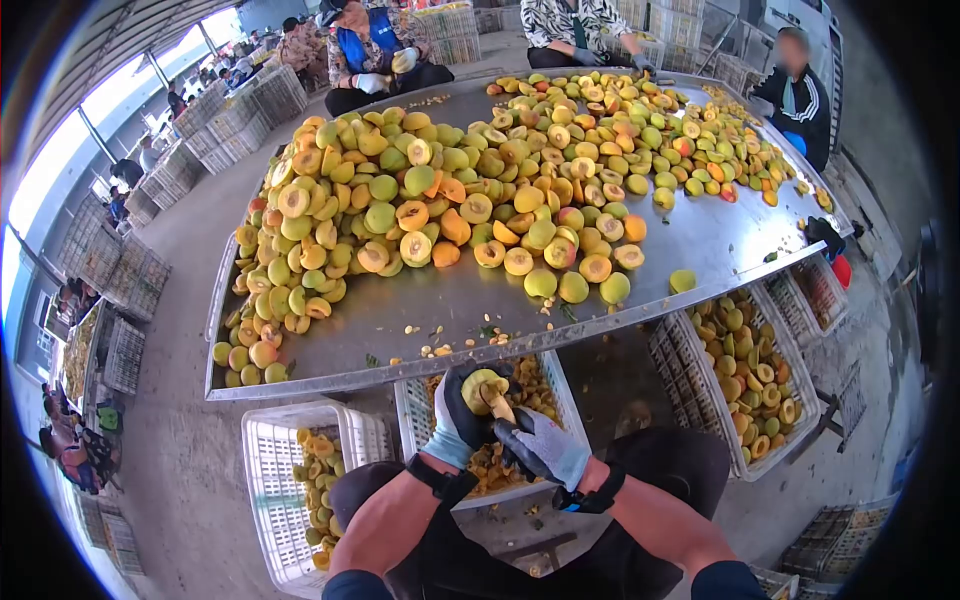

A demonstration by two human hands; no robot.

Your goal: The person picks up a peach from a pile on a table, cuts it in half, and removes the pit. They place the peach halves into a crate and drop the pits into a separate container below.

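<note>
Below the table, the left crate and right crate hold cut fruit, the middle crate orange scraps. Near its edge, your left hand grasps a yellow-green fruit; your right hand clasps a tan tool against it.

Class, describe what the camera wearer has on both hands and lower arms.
The left hand and right hand wear greyish gloves with dark areas and pale blue cuffs. There are two black wristbands, the right with a small blue mark, and dark blue sleeves.
</note>
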